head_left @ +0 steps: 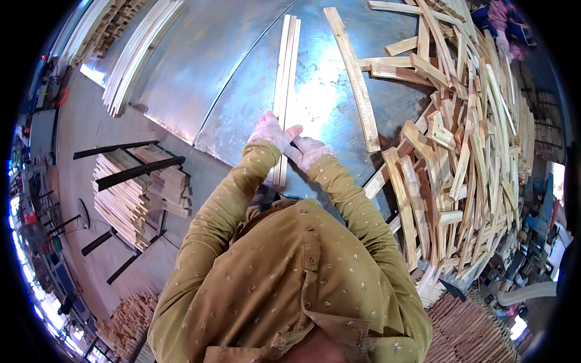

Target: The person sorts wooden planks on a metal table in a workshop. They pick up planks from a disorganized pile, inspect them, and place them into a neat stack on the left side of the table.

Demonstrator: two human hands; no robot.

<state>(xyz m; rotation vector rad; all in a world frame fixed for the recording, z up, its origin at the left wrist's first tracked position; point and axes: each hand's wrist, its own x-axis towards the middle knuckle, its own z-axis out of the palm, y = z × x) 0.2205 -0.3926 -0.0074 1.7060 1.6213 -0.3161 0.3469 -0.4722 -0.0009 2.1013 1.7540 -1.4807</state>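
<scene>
A narrow bundle of pale wooden strips (287, 72) lies lengthwise before me on the metal tabletop, its near ends reaching the table edge by my body. My left hand (270, 130), in a thin pinkish glove, is closed over the strips from the left, its thumb laid across them. From the right, my right hand (309, 150), gloved alike, is closed against the same strips slightly nearer to me. Its fingertips are partly hidden beside the bundle. To the right, a single wooden slat (354, 78) lies apart on the metal.
A large, jumbled heap of wooden pieces (466, 145) covers the right side. At the far left of the metal table (200, 60) lie more long strips (138, 57). Left of me, a dark metal rack (139, 172) holds stacked boards. Further stacks (466, 327) stand behind at right.
</scene>
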